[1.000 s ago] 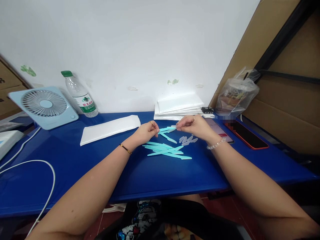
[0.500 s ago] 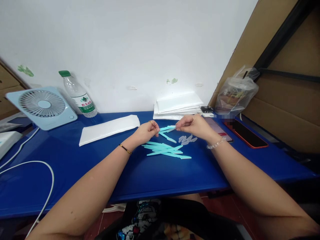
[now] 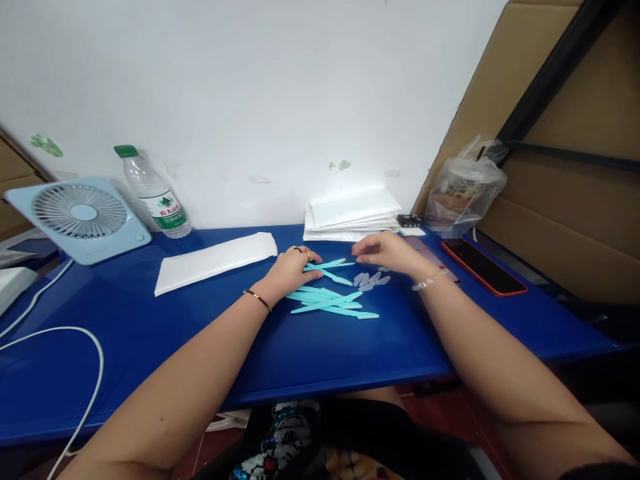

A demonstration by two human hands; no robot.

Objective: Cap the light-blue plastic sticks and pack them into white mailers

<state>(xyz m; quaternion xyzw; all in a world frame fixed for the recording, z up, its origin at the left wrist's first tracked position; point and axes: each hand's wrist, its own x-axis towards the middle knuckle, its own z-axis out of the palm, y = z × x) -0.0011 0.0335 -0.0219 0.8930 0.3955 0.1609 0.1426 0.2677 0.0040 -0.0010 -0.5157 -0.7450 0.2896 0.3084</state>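
Note:
My left hand (image 3: 295,268) is low over the table, its fingers and thumb closed around the handle ends of turquoise eyebrow razors (image 3: 336,265). Where the handles pass under the fingers is hidden. My right hand (image 3: 381,253) hovers just to the right, fingers loosely bent and a little apart, with nothing visible in them. Below it lies a small heap of clear plastic pieces (image 3: 369,281), which look like blade caps. Nearer to me, several more turquoise razors (image 3: 327,303) lie crisscrossed in a loose pile.
A white padded sleeve (image 3: 215,263) lies left of my hands; a stack of similar ones (image 3: 353,217) stands against the wall. Around them are a blue fan (image 3: 83,217), a water bottle (image 3: 157,200), a red-edged phone (image 3: 484,268), another phone partly behind my right wrist, and a bagged cup (image 3: 467,190).
My hands have come apart: the right fingers no longer grip the razor's end. My left hand has turned palm-down and lowered, with the razor now nearly flat beside others.

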